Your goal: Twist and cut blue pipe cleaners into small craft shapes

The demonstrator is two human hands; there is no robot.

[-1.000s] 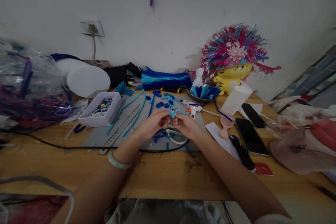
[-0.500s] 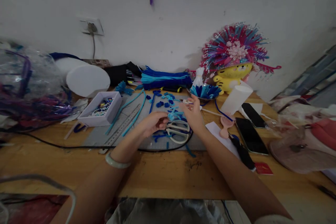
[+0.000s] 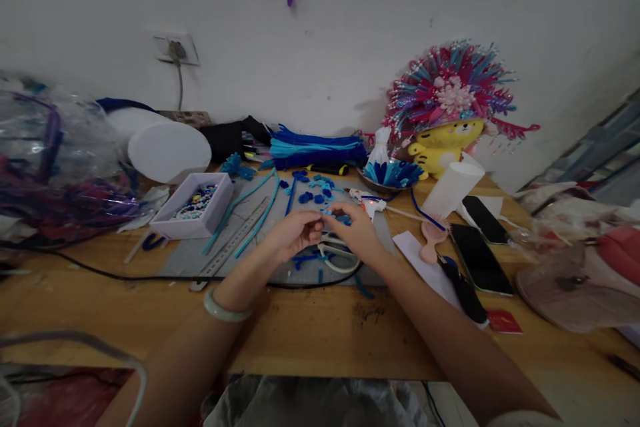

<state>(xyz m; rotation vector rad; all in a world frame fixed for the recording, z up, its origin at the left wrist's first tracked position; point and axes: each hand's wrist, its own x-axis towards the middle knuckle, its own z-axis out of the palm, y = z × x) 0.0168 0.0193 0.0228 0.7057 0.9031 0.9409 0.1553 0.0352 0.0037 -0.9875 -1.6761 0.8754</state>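
Above the grey cutting mat point(image 3: 180, 260) my two hands meet, fingertips almost touching. My left hand point(image 3: 296, 235) is closed in a pinch on a small light blue pipe-cleaner piece point(image 3: 327, 211). My right hand point(image 3: 354, 228) pinches the same piece from the other side; its fingers hide most of it. Under the hands lie scissors with pale handles point(image 3: 336, 259), partly covered. Dark blue pipe-cleaner flowers point(image 3: 306, 197) are scattered just beyond. A white glue gun point(image 3: 373, 205) rests behind my right hand.
Left of the hands are a metal ruler point(image 3: 235, 237), a light blue pipe cleaner point(image 3: 260, 220) and a white box of beads point(image 3: 193, 207). A bowl of blue petals point(image 3: 390, 177) stands behind. A pink brush point(image 3: 431, 237) and phones point(image 3: 480, 259) lie right. A black cable point(image 3: 125, 277) crosses the front.
My right hand has moved left and down from open fingers to a pinch on the light blue piece at my left fingertips. My left hand has hardly moved.
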